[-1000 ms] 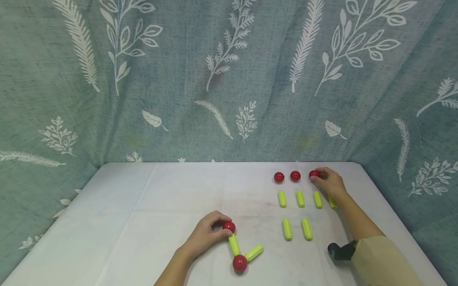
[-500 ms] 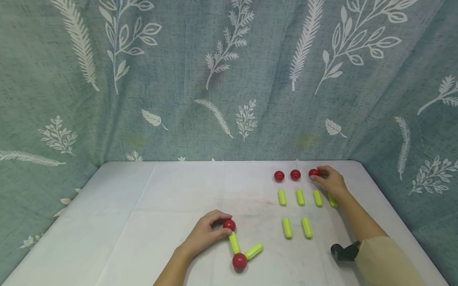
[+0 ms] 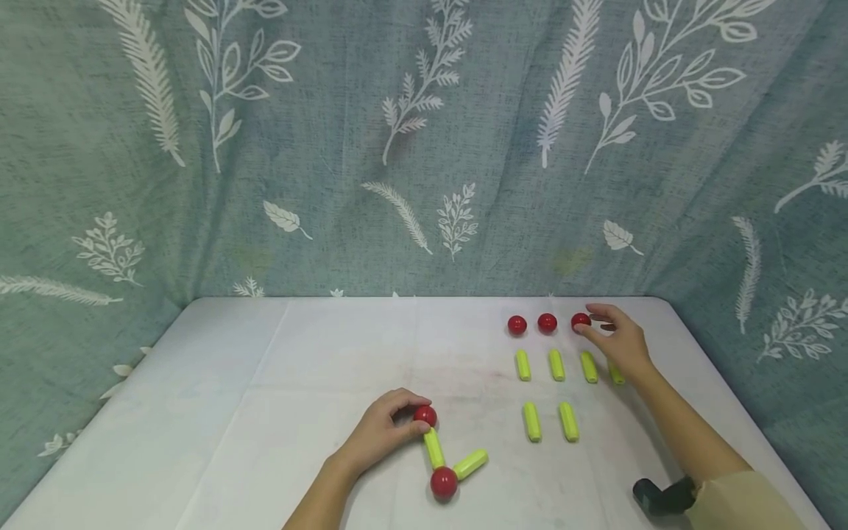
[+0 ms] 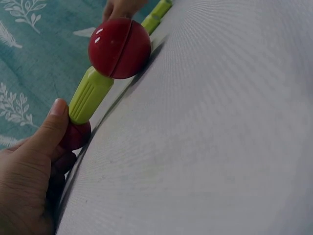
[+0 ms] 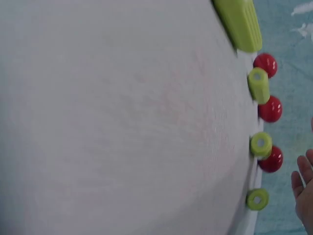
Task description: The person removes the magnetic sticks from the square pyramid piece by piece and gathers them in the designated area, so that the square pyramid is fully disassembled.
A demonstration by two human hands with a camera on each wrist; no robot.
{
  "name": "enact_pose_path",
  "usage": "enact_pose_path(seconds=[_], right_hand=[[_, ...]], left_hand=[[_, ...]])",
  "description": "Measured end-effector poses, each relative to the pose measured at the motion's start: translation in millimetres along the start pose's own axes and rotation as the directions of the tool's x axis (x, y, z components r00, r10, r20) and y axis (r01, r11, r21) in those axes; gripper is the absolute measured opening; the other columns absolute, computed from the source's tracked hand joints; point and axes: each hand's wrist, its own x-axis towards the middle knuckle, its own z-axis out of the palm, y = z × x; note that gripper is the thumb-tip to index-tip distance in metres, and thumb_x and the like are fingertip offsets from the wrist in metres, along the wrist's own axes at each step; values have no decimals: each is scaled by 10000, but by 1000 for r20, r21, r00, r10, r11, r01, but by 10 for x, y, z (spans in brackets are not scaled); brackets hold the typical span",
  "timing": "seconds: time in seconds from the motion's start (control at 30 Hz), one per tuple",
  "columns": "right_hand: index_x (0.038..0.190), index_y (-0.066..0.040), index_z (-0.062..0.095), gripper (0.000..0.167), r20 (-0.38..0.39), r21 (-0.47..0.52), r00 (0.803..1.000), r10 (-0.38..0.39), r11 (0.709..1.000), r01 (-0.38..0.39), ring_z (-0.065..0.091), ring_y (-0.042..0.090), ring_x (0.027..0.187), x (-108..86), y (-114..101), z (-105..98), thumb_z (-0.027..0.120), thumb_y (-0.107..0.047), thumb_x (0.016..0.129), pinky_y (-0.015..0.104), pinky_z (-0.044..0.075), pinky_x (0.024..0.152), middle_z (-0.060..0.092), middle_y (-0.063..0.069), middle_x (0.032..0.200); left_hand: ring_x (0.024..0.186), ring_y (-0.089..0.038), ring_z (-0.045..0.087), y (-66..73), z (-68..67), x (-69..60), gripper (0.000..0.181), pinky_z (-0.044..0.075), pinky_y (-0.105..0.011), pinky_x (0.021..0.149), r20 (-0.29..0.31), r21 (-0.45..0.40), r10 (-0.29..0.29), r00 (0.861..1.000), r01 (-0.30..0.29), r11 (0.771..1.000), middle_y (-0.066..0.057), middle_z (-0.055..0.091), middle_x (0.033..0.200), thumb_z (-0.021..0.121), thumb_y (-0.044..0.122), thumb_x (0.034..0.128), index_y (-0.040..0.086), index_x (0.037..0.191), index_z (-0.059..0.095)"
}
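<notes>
My left hand (image 3: 379, 436) pinches a red ball (image 3: 425, 416) between thumb and fingers. A green stick (image 3: 433, 449) joins that ball to a larger-looking red ball (image 3: 444, 483), which has a second green stick (image 3: 471, 464) angled off to the right. The left wrist view has the left hand (image 4: 30, 169) at the lower ball (image 4: 77, 135), its thumb beside the stick (image 4: 90, 95). At the back right, my right hand (image 3: 620, 344) has thumb and fingers spread beside the rightmost red ball (image 3: 581, 321); the thumb overlaps its edge. The right wrist view shows that hand (image 5: 306, 196) with fingers extended.
Two more red balls (image 3: 517, 325) (image 3: 547, 323) stand along the back right of the white table (image 3: 298, 412). Several green sticks (image 3: 556, 365) form a row before them, one partly behind the right hand, with two sticks (image 3: 532, 422) (image 3: 568, 422) nearer. A patterned curtain (image 3: 331, 147) hangs behind.
My right fingers have lifted and spread away from the rightmost ball, and the right forearm has shifted rightward. The left hand and its joined pieces look unchanged.
</notes>
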Motion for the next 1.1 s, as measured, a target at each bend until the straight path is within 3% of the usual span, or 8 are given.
enact_pose_path(seconds=[0.2,0.3,0.43,0.6,0.67,0.87,1.0,1.1], right_hand=[[1220,-8,555,439,-24,39,994,-106,994,106,555,328,1056,-110,-170,93,705,-210,861,476,459,919,595,204,1179],[1218,-27,563,441,4,69,992,-123,990,123,557,299,1053,-173,-286,123,718,-211,848,459,465,917,597,187,1186],[1217,-45,574,454,64,89,982,-175,982,170,557,273,1074,-259,-462,138,739,-211,828,441,463,922,609,154,1198],[1205,-85,599,453,120,124,961,-250,964,235,567,217,1062,-394,-622,187,765,-188,797,247,462,903,642,97,1165],[1195,-90,607,438,143,155,947,-288,951,266,573,187,1052,-448,-669,218,765,-168,794,222,464,895,650,84,1157],[1159,-126,622,384,253,252,906,-339,927,277,586,151,1032,-591,-795,300,758,-177,804,327,494,899,651,28,1156],[1166,-148,625,389,353,321,853,-384,906,275,592,171,1038,-662,-849,364,760,-171,802,369,491,908,647,24,1145],[1163,-132,630,385,417,382,806,-421,885,264,595,189,1033,-718,-884,432,758,-141,800,377,486,913,651,67,1133]], left_hand=[[1034,-116,546,-12,-1,5,367,438,-295,956,-5,2,-9,1000,9,1000,69,649,1025,752,242,784,101,1110,658],[1036,-119,549,-46,15,11,363,438,-292,958,-7,3,-7,1000,7,1000,65,648,1025,751,240,785,99,1106,658],[1043,-115,546,-199,68,36,361,436,-300,967,-19,7,-17,1000,17,1000,99,639,1026,757,254,775,139,1103,660],[1050,-79,536,-354,96,67,354,427,-309,982,-19,6,-19,1000,19,1000,181,620,1017,754,352,761,243,1084,659],[1050,-73,535,-369,93,72,352,424,-313,986,-17,1,-15,1000,15,1000,193,618,1013,749,389,756,264,1073,658],[1026,-80,533,-362,86,75,348,422,-297,970,-6,-29,-31,999,31,999,171,628,999,773,353,739,240,1050,668],[1001,-92,541,-199,36,52,357,429,-276,945,22,-47,-50,999,51,998,99,642,1000,790,258,739,143,1056,673],[1006,-101,546,-189,24,61,367,431,-279,953,41,-51,-59,997,61,997,89,641,1000,802,271,724,140,1042,674]])
